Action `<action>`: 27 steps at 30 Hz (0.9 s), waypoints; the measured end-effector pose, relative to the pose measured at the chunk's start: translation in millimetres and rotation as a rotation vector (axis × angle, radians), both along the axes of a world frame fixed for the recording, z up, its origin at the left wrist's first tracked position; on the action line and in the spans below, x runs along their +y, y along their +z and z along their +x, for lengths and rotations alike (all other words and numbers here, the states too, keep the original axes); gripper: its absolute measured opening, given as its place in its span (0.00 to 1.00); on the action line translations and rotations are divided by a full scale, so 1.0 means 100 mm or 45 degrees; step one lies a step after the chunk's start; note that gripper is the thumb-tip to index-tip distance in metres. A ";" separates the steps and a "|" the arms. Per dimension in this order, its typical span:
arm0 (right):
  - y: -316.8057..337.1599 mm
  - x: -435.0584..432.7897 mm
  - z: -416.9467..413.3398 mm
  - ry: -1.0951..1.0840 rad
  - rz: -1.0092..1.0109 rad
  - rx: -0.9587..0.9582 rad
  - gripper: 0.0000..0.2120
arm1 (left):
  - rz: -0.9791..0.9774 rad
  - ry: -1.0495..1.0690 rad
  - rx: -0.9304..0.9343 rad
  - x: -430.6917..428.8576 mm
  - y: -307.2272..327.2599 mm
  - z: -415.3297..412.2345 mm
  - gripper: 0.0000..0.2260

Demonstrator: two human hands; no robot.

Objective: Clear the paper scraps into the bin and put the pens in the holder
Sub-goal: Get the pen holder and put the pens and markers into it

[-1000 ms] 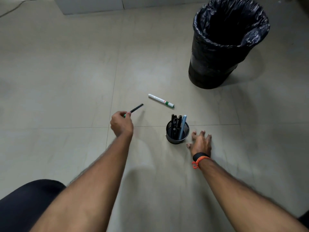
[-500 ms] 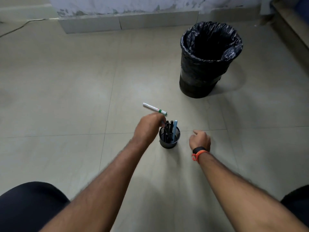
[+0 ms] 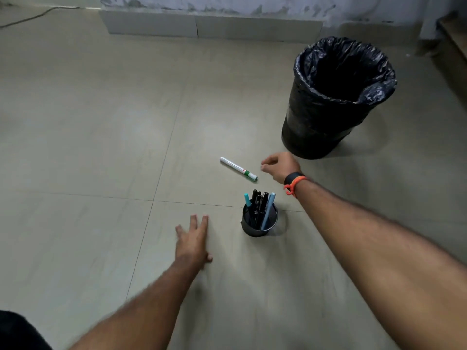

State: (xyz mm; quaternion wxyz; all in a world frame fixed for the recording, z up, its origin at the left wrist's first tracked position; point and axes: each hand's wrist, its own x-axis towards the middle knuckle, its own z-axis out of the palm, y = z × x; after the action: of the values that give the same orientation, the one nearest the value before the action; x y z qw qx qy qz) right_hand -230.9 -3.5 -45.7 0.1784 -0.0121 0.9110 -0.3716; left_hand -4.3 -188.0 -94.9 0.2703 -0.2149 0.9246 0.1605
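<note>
A white marker with a green band [image 3: 238,169] lies on the tiled floor. My right hand [image 3: 280,164], empty with curled fingers apart, hovers just right of its green end. A small black pen holder [image 3: 260,224] stands nearer me, with several black and blue pens upright in it. My left hand [image 3: 193,239] lies flat on the floor left of the holder, fingers spread, holding nothing. The bin [image 3: 336,97], lined with a black bag, stands at the far right. No paper scraps show on the floor.
A low white ledge [image 3: 209,27] runs along the far wall. A cable [image 3: 32,17] trails at the far left. Wooden furniture [image 3: 454,39] sits at the right edge. My dark-clothed knee [image 3: 17,332] is at the bottom left.
My left hand carried the black pen to the holder, left it there and drew back flat onto the floor. My right hand lifted and moved up toward the white marker.
</note>
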 end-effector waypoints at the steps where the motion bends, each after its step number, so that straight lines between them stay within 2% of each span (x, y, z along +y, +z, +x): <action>1: -0.03 -0.08 -0.06 0.096 0.084 -0.017 0.07 | 0.009 0.007 -0.022 -0.01 -0.05 -0.01 0.48; 4: -0.16 -0.29 -0.13 0.247 0.326 -0.056 0.11 | 0.057 0.036 -0.093 0.00 -0.09 -0.07 0.51; 8: -0.40 -0.51 -0.12 0.332 0.496 -0.095 0.18 | 0.075 0.094 -0.087 0.01 -0.09 -0.12 0.51; 12: -0.47 -0.56 -0.18 0.337 0.539 -0.094 0.14 | 0.066 0.101 -0.107 0.01 -0.05 -0.13 0.51; 14: -0.42 -0.50 -0.24 0.258 0.428 -0.096 0.10 | 0.068 0.106 -0.119 0.02 -0.02 -0.14 0.51; 16: -0.32 -0.41 -0.26 0.122 0.205 -0.110 0.09 | 0.071 0.102 -0.124 0.03 0.00 -0.13 0.51; 20: 0.04 -0.14 -0.19 -0.242 -0.435 -0.200 0.10 | 0.068 0.086 -0.112 0.02 -0.01 -0.12 0.51; 23: 0.40 0.08 -0.06 -0.531 -0.852 -0.176 0.07 | 0.063 0.078 -0.098 0.02 -0.01 -0.12 0.51; 25: 0.60 0.21 0.10 -0.625 -0.964 -0.113 0.06 | 0.061 0.078 -0.092 0.03 0.00 -0.11 0.50; 27: 0.70 0.30 0.30 -0.636 -0.939 -0.061 0.05 | 0.062 0.079 -0.089 0.03 0.03 -0.10 0.50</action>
State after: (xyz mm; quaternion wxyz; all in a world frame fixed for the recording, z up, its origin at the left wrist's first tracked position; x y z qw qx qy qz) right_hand -200.4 26.5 24.4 0.0879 0.1540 0.6883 -0.7034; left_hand -14.5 -184.9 -92.3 0.3027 -0.2425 0.9032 0.1838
